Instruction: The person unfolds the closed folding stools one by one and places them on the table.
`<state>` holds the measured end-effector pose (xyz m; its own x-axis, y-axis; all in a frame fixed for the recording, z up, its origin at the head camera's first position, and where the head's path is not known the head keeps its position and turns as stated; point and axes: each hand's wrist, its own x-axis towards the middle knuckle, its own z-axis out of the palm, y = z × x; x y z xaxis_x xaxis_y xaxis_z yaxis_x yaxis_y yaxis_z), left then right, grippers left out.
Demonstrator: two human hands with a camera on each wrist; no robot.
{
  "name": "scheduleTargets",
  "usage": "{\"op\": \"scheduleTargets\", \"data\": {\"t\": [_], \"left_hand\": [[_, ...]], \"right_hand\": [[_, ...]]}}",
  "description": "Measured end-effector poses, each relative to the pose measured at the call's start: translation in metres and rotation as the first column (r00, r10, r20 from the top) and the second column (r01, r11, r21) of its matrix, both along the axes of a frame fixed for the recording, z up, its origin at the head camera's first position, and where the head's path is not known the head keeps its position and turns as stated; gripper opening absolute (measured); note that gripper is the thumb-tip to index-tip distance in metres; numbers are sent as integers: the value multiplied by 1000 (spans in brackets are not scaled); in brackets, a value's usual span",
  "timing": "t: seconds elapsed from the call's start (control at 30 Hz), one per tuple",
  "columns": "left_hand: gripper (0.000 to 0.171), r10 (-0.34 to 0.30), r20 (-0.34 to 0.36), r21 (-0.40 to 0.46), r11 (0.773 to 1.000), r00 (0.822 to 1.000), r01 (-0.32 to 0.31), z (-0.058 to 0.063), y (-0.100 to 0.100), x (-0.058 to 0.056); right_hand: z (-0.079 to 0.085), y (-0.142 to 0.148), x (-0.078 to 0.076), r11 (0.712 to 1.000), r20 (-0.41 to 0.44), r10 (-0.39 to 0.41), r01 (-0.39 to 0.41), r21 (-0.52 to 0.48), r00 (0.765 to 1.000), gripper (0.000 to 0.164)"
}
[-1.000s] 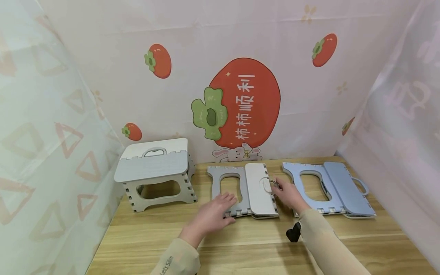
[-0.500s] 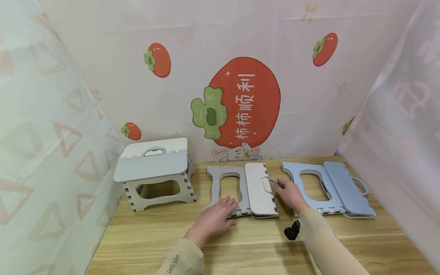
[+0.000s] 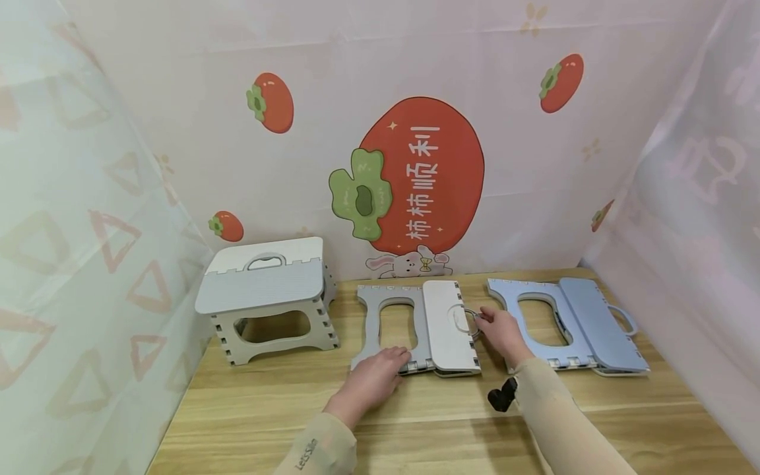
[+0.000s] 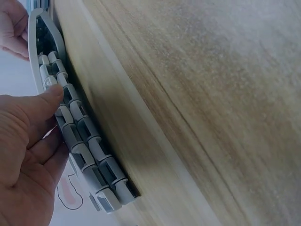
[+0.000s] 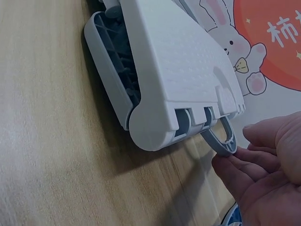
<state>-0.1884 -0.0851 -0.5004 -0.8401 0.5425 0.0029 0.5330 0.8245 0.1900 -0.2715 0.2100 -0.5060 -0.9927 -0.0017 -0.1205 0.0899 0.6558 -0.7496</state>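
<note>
Pale fabric walls [image 3: 534, 218], the back one printed with a large red persimmon [image 3: 448, 198], close in a wood-grained table [image 3: 439, 435]. From the head view, the folded grey-and-white stool [image 3: 442, 343] lies flat at the middle of the table, between the standing stool [image 3: 261, 293] on the left and the folded blue stool [image 3: 600, 323] on the right. All three keep the places they had a second ago. The left hand [image 3: 374, 380] differs: its fingertips then reached over the gap in the middle stool's leg frame, and now they sit lower, at the frame's near edge. The right hand [image 3: 503, 331], at the stool's right side, has drawn slightly farther right.

By the left wrist view, the left thumb presses on the double row of grey hinges [image 4: 87, 141] while the other fingers curl against the opposite side, so the hand grips the edge between them. Part of the right hand shows in the upper left corner.

In the right wrist view, the grey handle [image 5: 216, 144] juts from the white panel [image 5: 174, 61], and the right fingertips are drawn narrow, pinching its outer end
</note>
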Motion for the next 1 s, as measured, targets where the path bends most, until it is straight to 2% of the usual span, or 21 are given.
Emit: {"op": "scheduleTargets", "data": {"t": [0.2, 0.47, 0.63, 0.77, 0.9, 1.0], "left_hand": [[47, -27, -69, -23, 999, 997, 26, -2, 1, -3], [43, -34, -136, -37, 999, 990, 29, -6, 1, -5], [35, -28, -156, -27, 999, 987, 24, -8, 2, -7], [37, -24, -154, -23, 1000, 988, 21, -9, 3, -7], [45, -15, -133, -16, 1000, 991, 13, -9, 3, -6], [52, -5, -115, -18, 1000, 993, 3, -9, 3, -5]], "right_hand": [[-3, 1, -3, 997, 12, -42, 43, -61, 999, 49], [-7, 2, -3, 982, 29, -103, 106, -155, 994, 45], [-8, 2, -1, 970, 46, -123, 130, -204, 991, 42], [-7, 2, -2, 961, 61, -139, 150, -234, 988, 41], [-7, 2, -2, 935, 103, -164, 188, -301, 981, 39], [-5, 2, -2, 898, 155, -174, 222, -381, 972, 39]]}}
